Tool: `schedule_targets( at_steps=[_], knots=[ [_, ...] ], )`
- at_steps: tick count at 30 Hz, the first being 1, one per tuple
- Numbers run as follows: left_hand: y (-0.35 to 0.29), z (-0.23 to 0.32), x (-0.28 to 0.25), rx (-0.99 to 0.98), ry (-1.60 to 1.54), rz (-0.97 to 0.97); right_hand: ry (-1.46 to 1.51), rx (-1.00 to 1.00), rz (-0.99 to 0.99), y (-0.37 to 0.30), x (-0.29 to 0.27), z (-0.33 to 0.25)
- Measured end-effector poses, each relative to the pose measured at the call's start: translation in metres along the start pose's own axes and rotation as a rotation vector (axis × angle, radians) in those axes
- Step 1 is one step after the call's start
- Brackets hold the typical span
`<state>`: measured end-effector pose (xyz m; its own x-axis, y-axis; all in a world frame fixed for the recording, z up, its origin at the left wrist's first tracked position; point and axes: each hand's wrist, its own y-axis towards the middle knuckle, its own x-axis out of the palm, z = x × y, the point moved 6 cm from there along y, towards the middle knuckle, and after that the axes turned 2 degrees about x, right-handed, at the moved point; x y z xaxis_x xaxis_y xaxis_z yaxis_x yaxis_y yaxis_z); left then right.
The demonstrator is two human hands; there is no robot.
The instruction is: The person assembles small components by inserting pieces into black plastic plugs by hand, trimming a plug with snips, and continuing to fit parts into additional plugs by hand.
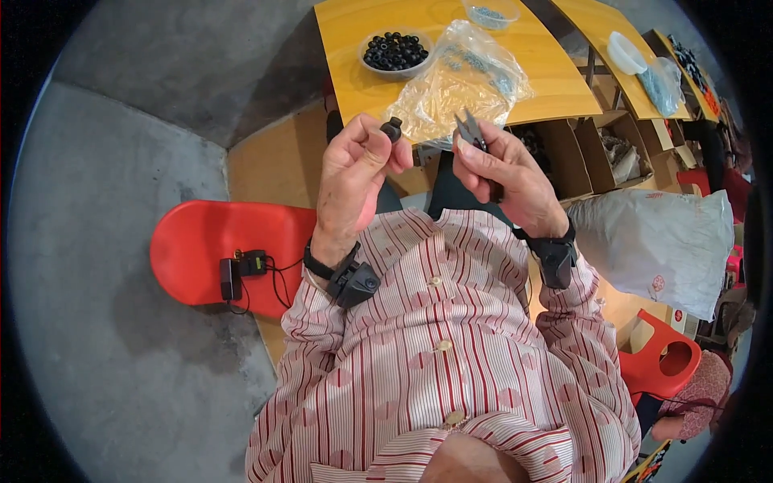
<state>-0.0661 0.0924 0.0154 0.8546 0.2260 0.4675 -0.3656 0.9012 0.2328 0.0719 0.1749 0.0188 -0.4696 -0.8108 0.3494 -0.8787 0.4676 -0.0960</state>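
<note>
Between the fingertips of my left hand (353,165) is a small black rounded part (392,129), held up near the table's edge. My right hand (511,171) grips a pair of thread snips (469,131), its grey blades pointing up and slightly left. The snips and the black part are apart. Beyond my hands, a clear plastic bag (459,84) lies on the yellow table (555,87), with small bluish pieces inside. A clear bowl (397,75) to its left is heaped with black ring-like parts (394,50).
Another clear bowl (493,24) of bluish pieces stands farther back. Cardboard boxes (616,149) sit beneath the tables at right, near a large white sack (652,241). A red stool (189,253) with black devices and cables is at my left. Part of another person (704,394) shows at lower right.
</note>
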Motion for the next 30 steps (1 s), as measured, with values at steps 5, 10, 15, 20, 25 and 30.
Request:
schedule_targets(
  at_steps=[5, 10, 15, 20, 25, 30],
  knots=[
    [-0.002, -0.005, 0.009, -0.061, -0.01, -0.044, -0.127, -0.05, 0.023, 0.001, -0.005, -0.014],
    [-0.005, -0.008, 0.02, -0.119, 0.014, -0.096, -0.175, -0.105, 0.035, 0.003, 0.009, -0.024],
    [-0.007, -0.01, 0.024, -0.156, 0.033, -0.11, -0.126, -0.159, -0.02, 0.005, 0.011, -0.021],
    [-0.007, -0.013, 0.027, -0.173, 0.024, -0.147, -0.022, -0.176, -0.047, 0.005, 0.011, -0.015],
    [-0.007, -0.014, 0.029, -0.184, 0.008, -0.142, -0.135, -0.156, 0.066, 0.007, -0.001, -0.005],
    [-0.008, -0.017, 0.025, -0.197, 0.018, -0.118, -0.021, -0.283, -0.048, 0.005, 0.008, -0.014]
  ],
)
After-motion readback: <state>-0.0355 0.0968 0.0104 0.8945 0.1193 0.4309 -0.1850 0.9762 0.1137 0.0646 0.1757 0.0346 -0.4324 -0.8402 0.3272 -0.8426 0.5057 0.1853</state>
